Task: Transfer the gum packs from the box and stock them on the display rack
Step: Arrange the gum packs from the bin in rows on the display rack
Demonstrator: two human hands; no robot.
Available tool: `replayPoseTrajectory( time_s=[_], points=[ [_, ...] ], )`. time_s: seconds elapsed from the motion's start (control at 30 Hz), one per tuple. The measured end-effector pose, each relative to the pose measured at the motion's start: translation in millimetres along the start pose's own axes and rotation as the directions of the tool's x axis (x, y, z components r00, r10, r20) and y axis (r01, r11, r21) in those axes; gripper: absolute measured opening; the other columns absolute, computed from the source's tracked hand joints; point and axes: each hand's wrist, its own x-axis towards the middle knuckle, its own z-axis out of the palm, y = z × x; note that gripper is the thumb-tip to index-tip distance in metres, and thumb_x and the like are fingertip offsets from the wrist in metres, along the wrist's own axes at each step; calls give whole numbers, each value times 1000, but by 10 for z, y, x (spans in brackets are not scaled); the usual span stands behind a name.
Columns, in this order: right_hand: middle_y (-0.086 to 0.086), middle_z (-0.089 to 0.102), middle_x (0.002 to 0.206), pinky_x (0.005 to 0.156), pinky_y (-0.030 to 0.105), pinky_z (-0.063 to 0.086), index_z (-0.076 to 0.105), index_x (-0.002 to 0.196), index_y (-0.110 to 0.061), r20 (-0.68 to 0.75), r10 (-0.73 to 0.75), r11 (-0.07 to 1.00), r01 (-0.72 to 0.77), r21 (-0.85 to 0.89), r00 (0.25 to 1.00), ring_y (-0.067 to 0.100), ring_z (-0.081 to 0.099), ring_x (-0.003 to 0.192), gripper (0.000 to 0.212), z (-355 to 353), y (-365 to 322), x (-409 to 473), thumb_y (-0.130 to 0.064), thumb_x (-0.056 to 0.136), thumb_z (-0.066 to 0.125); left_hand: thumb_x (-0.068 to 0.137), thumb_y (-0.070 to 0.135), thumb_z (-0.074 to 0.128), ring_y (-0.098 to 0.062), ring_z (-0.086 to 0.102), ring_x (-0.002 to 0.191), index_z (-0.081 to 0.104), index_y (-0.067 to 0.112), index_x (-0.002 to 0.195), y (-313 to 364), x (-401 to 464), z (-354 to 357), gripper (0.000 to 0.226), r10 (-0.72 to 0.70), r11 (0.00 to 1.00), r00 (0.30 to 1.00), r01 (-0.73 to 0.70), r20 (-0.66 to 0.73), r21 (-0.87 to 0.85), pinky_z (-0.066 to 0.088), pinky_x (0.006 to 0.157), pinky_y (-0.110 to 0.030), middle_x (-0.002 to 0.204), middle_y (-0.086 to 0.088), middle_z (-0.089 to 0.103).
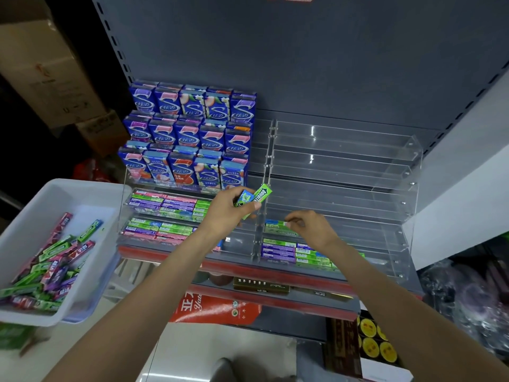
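Observation:
My left hand (230, 209) holds a small bundle of gum packs (254, 198), green and blue, in front of the clear acrylic display rack (344, 172). My right hand (308, 226) reaches into the rack's second-lowest right tier, fingertips pinching a green gum pack (275, 224) lying there. The lowest right tier holds a row of green and purple gum packs (286, 250). A white plastic box (82, 194) at the left holds several loose green, purple and red gum packs (52, 266).
The left rack section is filled with upright blue gum boxes (190, 136) above and flat stick packs (168, 208) below. The upper right tiers stand bare. Cardboard cartons (38, 64) stand at the far left. A lower shelf (248, 288) carries boxed goods.

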Motion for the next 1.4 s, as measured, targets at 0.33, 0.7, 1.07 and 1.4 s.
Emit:
replayPoseTrajectory(
  time_s=[0.33,0.7,1.07,1.4],
  points=[
    [-2,68,104,83,19,45,66,110,-16,-171,-21,949,74,307,985,11,60,95,22,-136,-127,-89,-25,94,54,81,12,72,-17,61,79,61,13,91,2,27,23,15,14,996,1000,-15,17,91,46,68,-26,93,-10,69],
    [2,69,84,85,28,55,67,97,-14,-263,23,777,148,612,965,7,67,73,21,-303,-12,-136,1,83,64,94,21,57,-21,66,83,62,11,96,81,110,121,11,8,999,996,-5,-87,40,51,64,-30,93,-11,68],
    [6,67,97,72,2,43,66,105,-8,-317,60,956,36,290,947,13,61,88,17,64,166,-30,-5,90,59,97,6,48,-3,64,76,54,8,120,-12,63,38,24,37,998,999,-38,-15,-46,49,62,-9,93,3,62],
    [10,62,110,80,32,53,66,112,-9,-161,-113,935,50,-351,981,24,60,97,25,87,64,8,-4,94,49,92,0,55,-15,67,81,59,14,106,-48,104,17,20,15,999,1000,-15,-5,-39,54,78,-24,98,-2,66]
  ],
)
